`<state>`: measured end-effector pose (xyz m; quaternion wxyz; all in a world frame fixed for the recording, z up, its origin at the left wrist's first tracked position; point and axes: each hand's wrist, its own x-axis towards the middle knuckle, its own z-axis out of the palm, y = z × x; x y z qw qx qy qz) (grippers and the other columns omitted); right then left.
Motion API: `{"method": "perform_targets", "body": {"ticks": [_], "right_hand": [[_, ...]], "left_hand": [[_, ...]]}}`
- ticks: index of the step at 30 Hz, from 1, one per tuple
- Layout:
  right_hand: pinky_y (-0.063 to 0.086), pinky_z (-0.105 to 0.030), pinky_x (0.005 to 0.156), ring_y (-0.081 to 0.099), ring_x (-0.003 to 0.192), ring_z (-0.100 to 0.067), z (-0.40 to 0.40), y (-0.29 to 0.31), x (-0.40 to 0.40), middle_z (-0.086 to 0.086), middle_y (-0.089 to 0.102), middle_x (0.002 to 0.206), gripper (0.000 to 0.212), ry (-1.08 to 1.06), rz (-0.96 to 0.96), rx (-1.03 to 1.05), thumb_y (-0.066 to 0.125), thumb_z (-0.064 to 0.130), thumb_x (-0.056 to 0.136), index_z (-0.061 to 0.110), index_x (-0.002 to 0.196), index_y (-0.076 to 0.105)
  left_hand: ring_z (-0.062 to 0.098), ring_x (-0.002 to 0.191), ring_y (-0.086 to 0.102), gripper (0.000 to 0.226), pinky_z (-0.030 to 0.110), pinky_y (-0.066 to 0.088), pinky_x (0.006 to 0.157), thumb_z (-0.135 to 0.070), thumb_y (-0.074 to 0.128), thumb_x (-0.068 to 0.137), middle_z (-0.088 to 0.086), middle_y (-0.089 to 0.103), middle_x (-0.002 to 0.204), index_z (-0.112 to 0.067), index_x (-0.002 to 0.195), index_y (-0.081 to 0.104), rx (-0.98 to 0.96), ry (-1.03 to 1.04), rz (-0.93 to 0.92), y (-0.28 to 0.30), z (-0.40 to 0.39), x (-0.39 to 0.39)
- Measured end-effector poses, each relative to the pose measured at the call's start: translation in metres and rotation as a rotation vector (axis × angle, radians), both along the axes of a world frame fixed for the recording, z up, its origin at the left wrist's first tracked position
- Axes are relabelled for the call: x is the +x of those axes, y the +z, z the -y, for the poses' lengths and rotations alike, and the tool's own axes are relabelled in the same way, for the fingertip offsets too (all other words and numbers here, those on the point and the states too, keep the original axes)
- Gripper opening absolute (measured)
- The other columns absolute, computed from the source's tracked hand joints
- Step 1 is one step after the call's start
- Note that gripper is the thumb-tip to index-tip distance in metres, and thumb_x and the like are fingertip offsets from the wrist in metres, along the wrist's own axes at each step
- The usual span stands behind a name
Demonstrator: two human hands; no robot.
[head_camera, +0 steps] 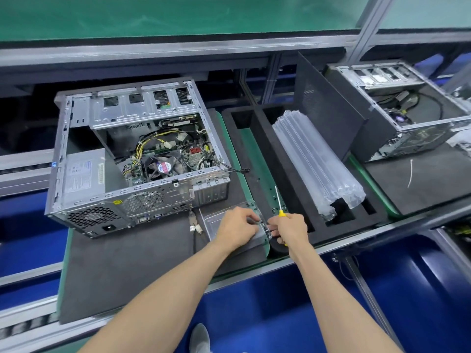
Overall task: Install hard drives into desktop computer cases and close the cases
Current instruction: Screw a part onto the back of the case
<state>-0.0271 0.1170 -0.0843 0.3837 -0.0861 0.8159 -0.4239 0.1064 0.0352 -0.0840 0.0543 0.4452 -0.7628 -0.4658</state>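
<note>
The person works at the front edge of the grey mat [127, 263], just in front of the open case [137, 159], which lies on its side with its panel off and its board, fan and cables exposed. The left hand [235, 229] is curled down onto the drive [254, 239], a grey block sitting in a clear bracket [219, 220] on the mat, and holds it steady. The right hand [290, 226], close beside the left, grips the yellow handle of a screwdriver [279, 200] whose shaft points up and away, while its fingers reach in to the bracket's near side rail; whether they pinch a screw there cannot be told.

The step in hand looks like fixing the drive to its bracket, ahead of fitting it into the case, so the task is early: the case is open and its drive bay looks empty.

The next move likely calls for turning the screwdriver tip down to the rail, with the left hand keeping the drive from sliding. A second open case [407, 108] waits at the right, beyond the black foam tray [257, 138] holding a roll of air cushion [316, 159] and a dark side panel [328, 110] leaning upright.
</note>
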Motion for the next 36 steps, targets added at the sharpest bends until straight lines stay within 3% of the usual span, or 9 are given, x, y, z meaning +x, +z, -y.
{"method": "perform_targets", "body": {"ticks": [3,9,15,23,31,36], "right_hand": [[0.044,-0.024,0.044,0.062,0.059,-0.014,0.003,0.000,-0.001,-0.007,0.075,0.071,0.007,0.003,0.068,-0.020,0.068,0.007,0.083,0.004,0.088,0.073],[0.049,-0.023,0.046,0.062,0.054,-0.012,0.008,-0.004,0.001,-0.010,0.075,0.070,0.006,-0.021,0.114,-0.037,0.067,0.004,0.084,0.004,0.085,0.073],[0.054,-0.026,0.052,0.061,0.057,-0.018,0.008,-0.006,-0.002,-0.015,0.074,0.071,0.007,-0.027,0.131,-0.046,0.065,0.001,0.083,0.001,0.083,0.073],[0.054,-0.026,0.053,0.060,0.053,-0.015,0.007,-0.003,-0.001,-0.013,0.073,0.067,0.010,-0.029,0.144,-0.042,0.064,-0.001,0.087,0.001,0.083,0.072],[0.052,-0.025,0.054,0.060,0.059,-0.015,0.006,0.000,-0.001,-0.009,0.073,0.069,0.015,-0.028,0.155,-0.048,0.059,-0.001,0.089,0.003,0.088,0.073],[0.053,-0.025,0.055,0.062,0.059,-0.014,0.006,0.002,-0.001,-0.010,0.074,0.070,0.014,-0.028,0.160,-0.042,0.059,0.000,0.091,0.003,0.088,0.073]], "left_hand": [[0.014,0.104,0.066,0.024,0.031,0.054,0.091,-0.018,0.070,0.083,-0.007,0.077,0.103,-0.030,0.102,0.079,-0.142,-0.036,0.046,-0.005,-0.005,-0.005],[0.021,0.099,0.066,0.013,0.036,0.054,0.086,-0.030,0.072,0.084,-0.003,0.078,0.095,-0.029,0.095,0.080,-0.227,-0.080,0.096,-0.013,-0.003,-0.005],[0.025,0.097,0.066,0.018,0.039,0.053,0.083,-0.039,0.072,0.086,0.001,0.078,0.094,-0.026,0.096,0.079,-0.314,-0.124,0.108,-0.018,-0.002,-0.009],[0.030,0.096,0.064,0.017,0.038,0.050,0.081,-0.034,0.064,0.093,0.006,0.076,0.094,-0.021,0.093,0.075,-0.393,-0.222,0.137,-0.018,0.003,-0.012],[0.031,0.094,0.068,0.031,0.038,0.053,0.086,-0.016,0.051,0.090,0.006,0.078,0.098,-0.017,0.108,0.077,-0.427,-0.175,0.094,-0.022,0.001,0.000],[0.027,0.089,0.069,0.024,0.038,0.052,0.085,-0.034,0.062,0.094,0.003,0.078,0.092,-0.019,0.103,0.078,-0.442,-0.170,0.081,-0.025,0.001,-0.001]]}}
